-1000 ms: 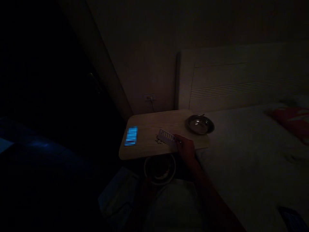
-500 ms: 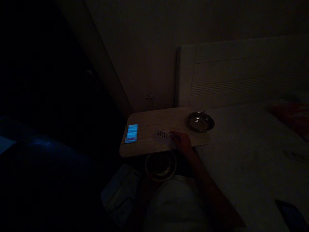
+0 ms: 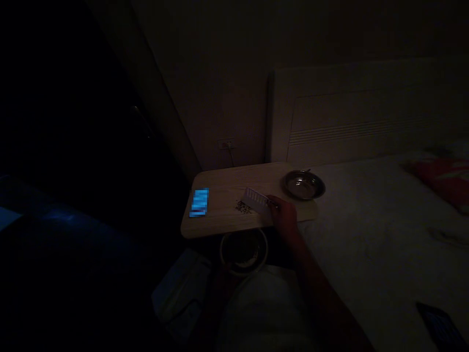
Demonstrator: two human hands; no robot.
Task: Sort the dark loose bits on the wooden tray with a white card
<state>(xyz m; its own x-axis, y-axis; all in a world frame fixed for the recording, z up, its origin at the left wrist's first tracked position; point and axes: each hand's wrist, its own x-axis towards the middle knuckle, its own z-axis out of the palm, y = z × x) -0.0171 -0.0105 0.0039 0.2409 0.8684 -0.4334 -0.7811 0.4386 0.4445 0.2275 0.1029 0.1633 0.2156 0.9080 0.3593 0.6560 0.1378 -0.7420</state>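
My right hand (image 3: 284, 212) is closed around one end of a pale, flat rectangular tool (image 3: 256, 201) with a row of slots along its upper edge; its exact kind is hard to tell in the dark. Beside the tool's left end, a small heap of dark crumbs (image 3: 243, 207) lies on the wooden tabletop (image 3: 223, 183). Under the front edge of the table is a round basin (image 3: 266, 254) with something pale inside. My left hand (image 3: 223, 276), deep in shadow, grips the basin's near left rim.
A shiny metal bowl (image 3: 304, 186) stands at the table's right end. On the left end lies a lit phone (image 3: 199, 202). The bed (image 3: 366, 234) adjoins the table on the right, with a dark device (image 3: 439, 322) on it. A wall socket (image 3: 226, 143) with a cord is behind.
My right hand and the slotted tool have moved to the right and tilted, and the crumb heap now shows on the tabletop. The basin and left hand stay almost in place.
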